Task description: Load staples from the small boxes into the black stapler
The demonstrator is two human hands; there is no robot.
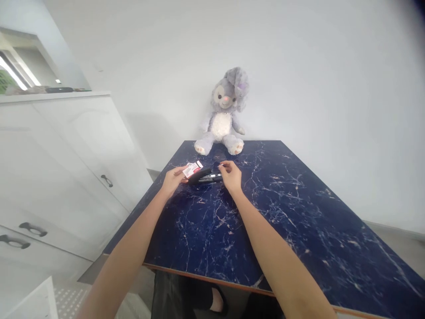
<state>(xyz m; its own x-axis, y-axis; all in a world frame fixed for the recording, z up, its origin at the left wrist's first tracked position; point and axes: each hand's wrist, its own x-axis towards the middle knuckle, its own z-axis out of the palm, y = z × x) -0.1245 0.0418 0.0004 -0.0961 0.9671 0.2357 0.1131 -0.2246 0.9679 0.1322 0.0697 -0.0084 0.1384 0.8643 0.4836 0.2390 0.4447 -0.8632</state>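
Observation:
My left hand (172, 180) grips a small white and red carton (192, 169), its end flap standing open towards the right. Just below the carton lies a black object (199, 175) with a shiny silver strip, which looks like an opened stapler; its left end is close to my left fingers. At its right end is my right hand (231, 175), with thumb and fingertips pinched together just above the tabletop. Whatever those fingertips hold, if anything, is too small to make out.
A grey plush rabbit (223, 115) sits at the far edge of the blue marbled table (282, 212), against the white wall. White cabinets (76, 150) with dark handles stand along the left side. The table's near edge runs above my legs.

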